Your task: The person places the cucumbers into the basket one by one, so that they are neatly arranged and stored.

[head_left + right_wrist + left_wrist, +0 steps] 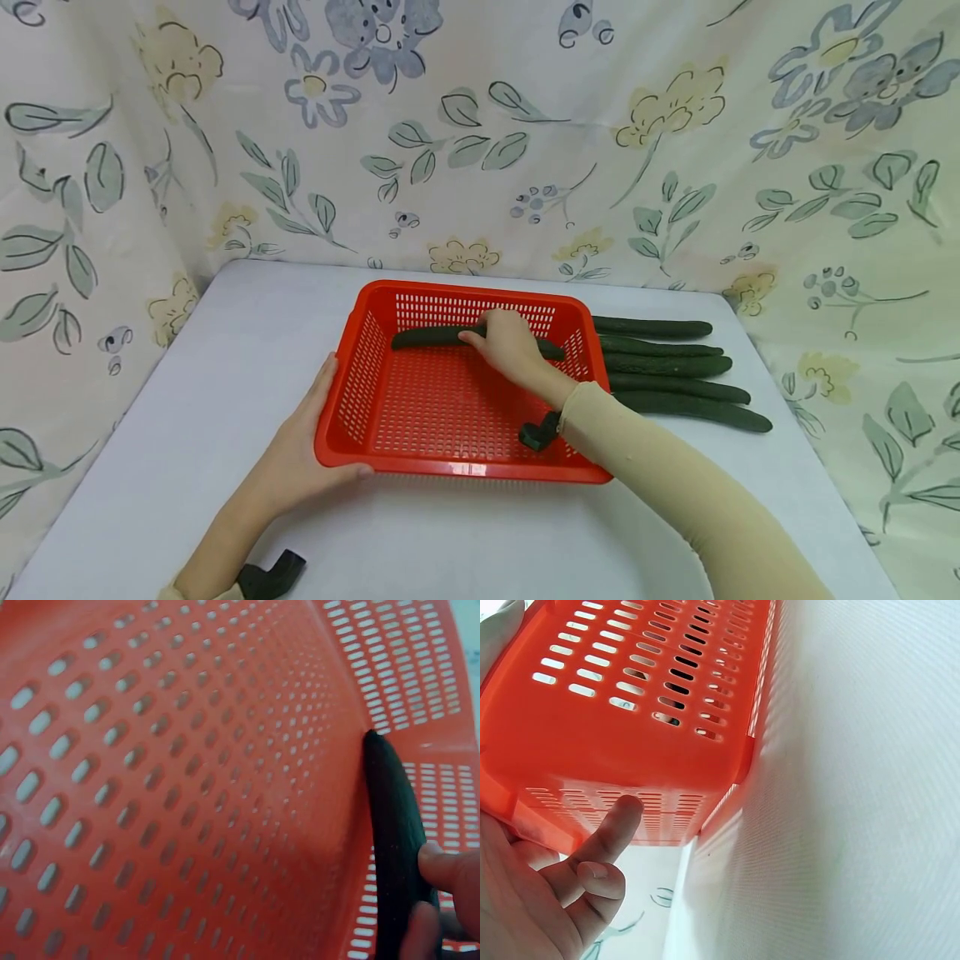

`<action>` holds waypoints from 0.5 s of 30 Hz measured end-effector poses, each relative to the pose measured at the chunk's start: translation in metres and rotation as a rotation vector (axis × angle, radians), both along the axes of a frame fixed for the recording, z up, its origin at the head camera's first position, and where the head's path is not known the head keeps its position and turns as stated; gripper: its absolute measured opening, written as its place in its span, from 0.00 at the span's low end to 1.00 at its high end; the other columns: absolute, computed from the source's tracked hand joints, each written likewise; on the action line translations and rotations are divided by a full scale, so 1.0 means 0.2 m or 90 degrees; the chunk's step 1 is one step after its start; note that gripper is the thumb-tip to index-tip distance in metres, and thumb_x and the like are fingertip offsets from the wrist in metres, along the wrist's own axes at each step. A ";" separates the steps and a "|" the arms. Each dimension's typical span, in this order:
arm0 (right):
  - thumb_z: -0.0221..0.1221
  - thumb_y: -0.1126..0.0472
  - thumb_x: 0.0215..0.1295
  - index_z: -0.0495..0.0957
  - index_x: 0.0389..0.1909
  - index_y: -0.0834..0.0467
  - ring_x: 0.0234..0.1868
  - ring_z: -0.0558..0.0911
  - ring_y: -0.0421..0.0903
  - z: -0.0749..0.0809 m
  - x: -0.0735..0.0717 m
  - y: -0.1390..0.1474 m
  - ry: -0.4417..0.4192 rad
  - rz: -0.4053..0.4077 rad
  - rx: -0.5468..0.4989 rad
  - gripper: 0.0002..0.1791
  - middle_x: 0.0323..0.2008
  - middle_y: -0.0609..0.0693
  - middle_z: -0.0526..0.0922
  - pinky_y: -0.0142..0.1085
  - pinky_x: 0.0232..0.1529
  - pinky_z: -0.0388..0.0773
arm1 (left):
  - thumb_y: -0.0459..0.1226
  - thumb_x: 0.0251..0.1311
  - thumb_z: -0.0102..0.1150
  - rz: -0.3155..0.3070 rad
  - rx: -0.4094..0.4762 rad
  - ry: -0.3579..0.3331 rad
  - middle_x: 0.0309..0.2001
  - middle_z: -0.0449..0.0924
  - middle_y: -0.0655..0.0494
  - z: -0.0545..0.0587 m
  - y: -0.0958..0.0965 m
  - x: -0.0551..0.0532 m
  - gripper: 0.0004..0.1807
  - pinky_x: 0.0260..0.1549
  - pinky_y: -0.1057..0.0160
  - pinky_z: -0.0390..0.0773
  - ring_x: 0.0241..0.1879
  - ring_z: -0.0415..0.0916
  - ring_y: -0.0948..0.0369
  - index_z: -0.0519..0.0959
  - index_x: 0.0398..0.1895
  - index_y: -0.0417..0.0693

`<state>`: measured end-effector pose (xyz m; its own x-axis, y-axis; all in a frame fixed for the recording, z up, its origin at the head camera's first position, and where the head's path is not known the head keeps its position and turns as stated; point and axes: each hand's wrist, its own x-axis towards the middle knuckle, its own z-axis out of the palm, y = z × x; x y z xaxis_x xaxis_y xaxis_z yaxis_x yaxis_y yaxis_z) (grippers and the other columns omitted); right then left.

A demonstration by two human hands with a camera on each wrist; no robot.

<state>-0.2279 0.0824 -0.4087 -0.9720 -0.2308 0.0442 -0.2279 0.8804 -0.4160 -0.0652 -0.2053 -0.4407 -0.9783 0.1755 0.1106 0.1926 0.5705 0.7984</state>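
Note:
My right hand (pixel 511 347) reaches into a red plastic basket (pixel 465 468) and grips a long dark green cucumber (pixel 429 337) near its middle. That cucumber lies along the basket's far wall; in the right wrist view the thumb and fingers are around the cucumber (pixel 391 810), one end of it close to a corner. My left hand (pixel 300 454) holds the basket's near left corner, thumb along the front rim and fingers against the left side. From below, the left wrist view shows the fingers (pixel 604 840) at the slotted outer wall (pixel 622 742).
Several more cucumbers (pixel 667 365) lie side by side on the white table (pixel 187 400), right of the basket. A floral curtain (pixel 480 125) hangs behind and at both sides. Black wrist mounts (pixel 538 432) are on both arms, the right one over the basket.

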 end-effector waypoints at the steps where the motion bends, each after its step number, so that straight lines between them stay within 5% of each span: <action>1: 0.70 0.46 0.70 0.89 0.38 0.60 0.30 0.82 0.45 -0.01 0.00 0.00 -0.005 0.004 0.005 0.18 0.32 0.51 0.89 0.37 0.31 0.77 | 0.53 0.42 0.86 0.001 0.001 -0.001 0.86 0.47 0.48 0.00 0.00 0.00 0.78 0.47 0.56 0.87 0.71 0.67 0.43 0.35 0.88 0.66; 7: 0.69 0.48 0.71 0.84 0.25 0.59 0.23 0.74 0.42 -0.04 -0.02 -0.03 -0.013 0.035 0.067 0.20 0.18 0.48 0.79 0.36 0.26 0.69 | 0.53 0.42 0.87 0.002 0.002 -0.002 0.86 0.46 0.50 0.00 -0.01 0.00 0.79 0.46 0.66 0.81 0.72 0.67 0.44 0.35 0.88 0.68; 15: 0.72 0.48 0.69 0.83 0.24 0.58 0.24 0.77 0.44 -0.03 0.00 -0.03 0.008 0.032 0.091 0.20 0.18 0.48 0.79 0.39 0.27 0.74 | 0.53 0.42 0.87 -0.002 -0.001 0.002 0.86 0.46 0.50 -0.01 -0.01 -0.01 0.79 0.48 0.65 0.82 0.72 0.67 0.44 0.35 0.88 0.68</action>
<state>-0.2288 0.0759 -0.4154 -0.9584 -0.2847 0.0191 -0.2782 0.9176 -0.2840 -0.0664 -0.2068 -0.4431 -0.9773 0.1788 0.1137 0.1972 0.5709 0.7970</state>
